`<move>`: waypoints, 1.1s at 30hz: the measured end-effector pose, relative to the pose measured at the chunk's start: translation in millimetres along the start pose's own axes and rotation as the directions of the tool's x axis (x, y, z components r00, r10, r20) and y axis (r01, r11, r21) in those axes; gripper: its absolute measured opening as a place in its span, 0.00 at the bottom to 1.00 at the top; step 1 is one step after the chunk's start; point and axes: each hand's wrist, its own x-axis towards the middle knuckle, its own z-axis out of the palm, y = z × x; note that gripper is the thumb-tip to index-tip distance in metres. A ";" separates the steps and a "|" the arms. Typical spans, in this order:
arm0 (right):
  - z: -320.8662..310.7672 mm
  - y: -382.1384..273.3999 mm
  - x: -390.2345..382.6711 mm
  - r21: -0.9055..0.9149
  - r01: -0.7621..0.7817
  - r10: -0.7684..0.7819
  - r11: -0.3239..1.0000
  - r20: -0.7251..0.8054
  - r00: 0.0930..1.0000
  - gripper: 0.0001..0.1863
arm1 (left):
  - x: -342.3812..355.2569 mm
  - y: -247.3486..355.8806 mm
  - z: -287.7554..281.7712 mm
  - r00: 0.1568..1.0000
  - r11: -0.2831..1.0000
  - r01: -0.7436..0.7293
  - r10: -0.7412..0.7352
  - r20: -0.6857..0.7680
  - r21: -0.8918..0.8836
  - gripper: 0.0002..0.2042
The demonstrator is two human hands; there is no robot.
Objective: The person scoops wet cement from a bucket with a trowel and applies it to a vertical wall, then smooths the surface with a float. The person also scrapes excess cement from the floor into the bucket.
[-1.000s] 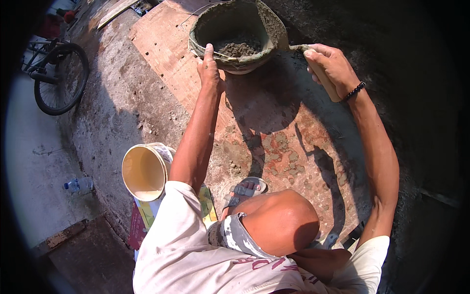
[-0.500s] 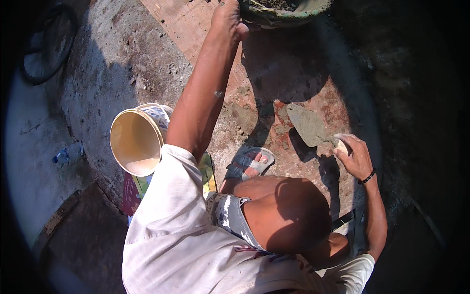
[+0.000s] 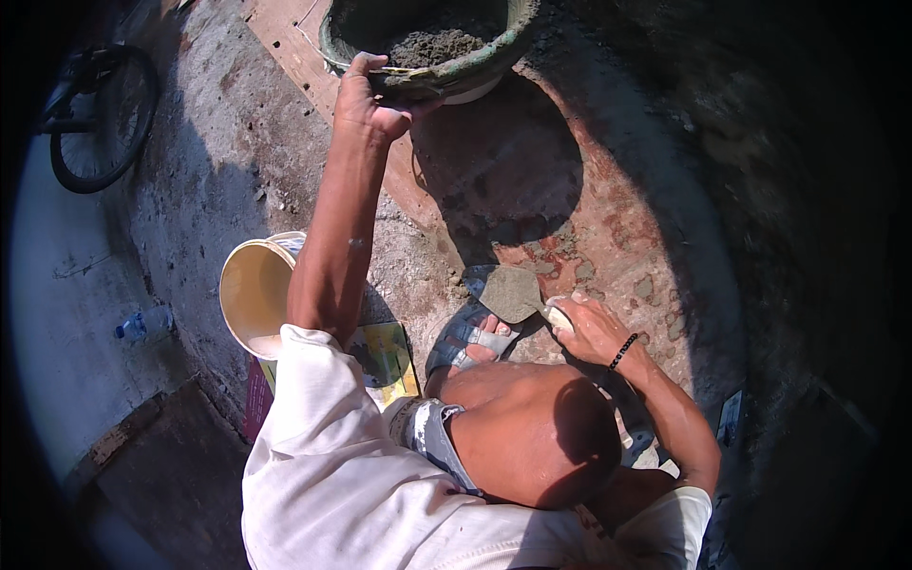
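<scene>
My left hand (image 3: 370, 104) grips the near rim of a dark green bucket (image 3: 475, 71), thumb over the edge, fingers underneath. A heap of grey wet mortar (image 3: 432, 47) lies inside it. In my right hand (image 3: 589, 328) is the pale handle of a trowel, held above the board near my foot. Its blade (image 3: 513, 293) is coated with grey mortar. Below the bucket lies a reddish board (image 3: 617, 228) with mortar smears, partly in the bucket's shadow.
A white bucket (image 3: 249, 296) leans on its side left of my left arm. Printed yellow-green sheets (image 3: 385, 361) lie beside my sandalled foot (image 3: 470, 342). Farther left are a plastic bottle (image 3: 142, 326) and a bicycle wheel (image 3: 104, 119). Rough, gritty ground (image 3: 228, 142) stretches between.
The green bucket, in my left hand's grip, now shows further into view and more to the left. My right hand has brought the trowel leftward, nearer my foot.
</scene>
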 end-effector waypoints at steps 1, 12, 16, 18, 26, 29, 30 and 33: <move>7.3 -1.6 5.4 -0.028 -0.008 0.008 1.000 0.000 1.000 0.23 | -8.4 3.4 -7.2 1.000 0.999 -0.001 0.000 -0.021 -0.045 0.28; -38.7 1.3 131.7 0.087 -0.033 0.063 0.996 -0.372 0.926 0.16 | -53.6 31.2 -108.7 0.943 0.917 -0.311 0.265 -0.198 -0.249 0.27; -108.2 11.8 178.9 0.130 -0.095 0.148 0.987 -0.492 0.858 0.13 | -56.6 37.3 -116.7 0.943 0.905 -0.314 0.263 -0.203 -0.287 0.28; -139.5 14.5 195.3 0.171 -0.197 0.256 0.965 -0.471 0.844 0.16 | -57.2 32.9 -114.0 0.945 0.909 -0.304 0.251 -0.209 -0.285 0.26; -193.8 33.6 253.1 0.360 -0.344 0.480 0.867 -0.418 0.772 0.20 | -31.3 39.8 -98.1 0.910 0.912 -0.382 0.344 -0.230 -0.147 0.23; -205.6 46.9 275.2 0.381 -0.399 0.538 0.834 -0.404 0.739 0.17 | -24.0 48.5 -104.6 0.908 0.920 -0.375 0.339 -0.247 -0.115 0.23; -210.1 49.8 282.8 0.374 -0.403 0.540 0.835 -0.419 0.730 0.15 | -24.0 54.5 -107.6 0.918 0.927 -0.355 0.322 -0.230 -0.119 0.24; -224.2 54.5 300.1 0.487 -0.398 0.592 0.778 -0.356 0.723 0.12 | -22.0 63.9 -113.3 0.915 0.937 -0.342 0.315 -0.250 -0.068 0.24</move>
